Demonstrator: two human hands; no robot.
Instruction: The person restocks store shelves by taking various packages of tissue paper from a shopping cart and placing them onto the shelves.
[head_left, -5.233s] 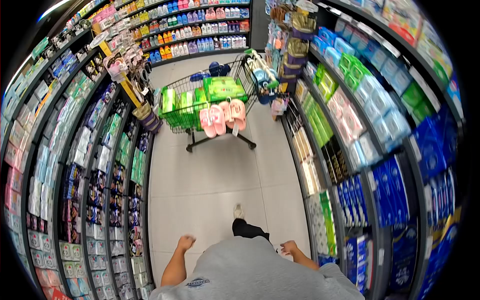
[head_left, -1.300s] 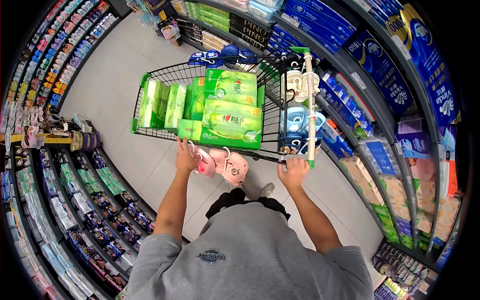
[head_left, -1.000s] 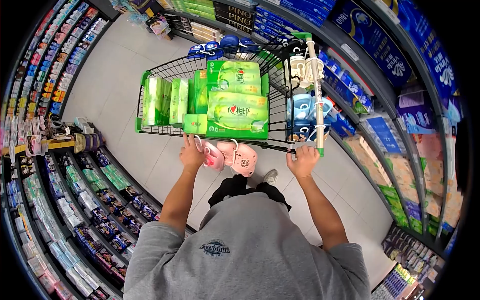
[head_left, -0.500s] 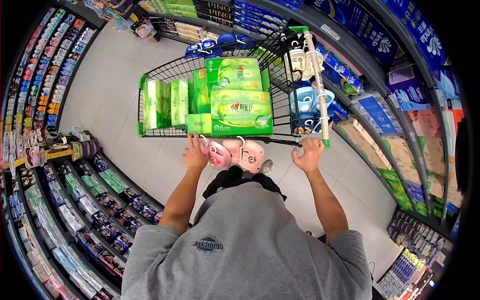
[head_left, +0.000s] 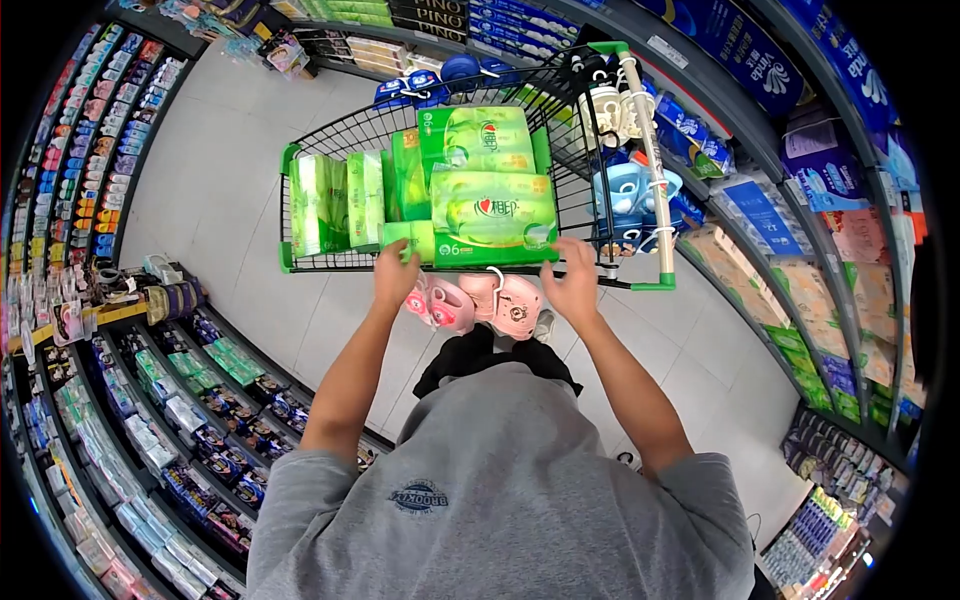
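A black wire shopping cart (head_left: 335,263) with green corners stands in front of me. Large green tissue packs (head_left: 495,207) are piled inside, with more upright tissue packs (head_left: 318,203) toward the left end. My left hand (head_left: 396,270) reaches over the near rim, fingers apart at a small green tissue pack (head_left: 412,240). Close to the lower right corner of the large front pack is my right hand (head_left: 573,280), open, its fingers spread over the rim. Pink slippers (head_left: 503,305) hang on hooks outside the cart's near side, between my hands.
The cart's handle (head_left: 652,165) is at the right, with blue slippers (head_left: 622,188) hanging beside it. Shelves of packaged goods (head_left: 180,400) curve along the left. Tissue shelves (head_left: 760,230) line the right. Tiled floor (head_left: 215,170) lies around the cart.
My right hand has let go of the cart near the handle and moved left to the large pack's corner. My left hand has shifted up over the rim to the small pack.
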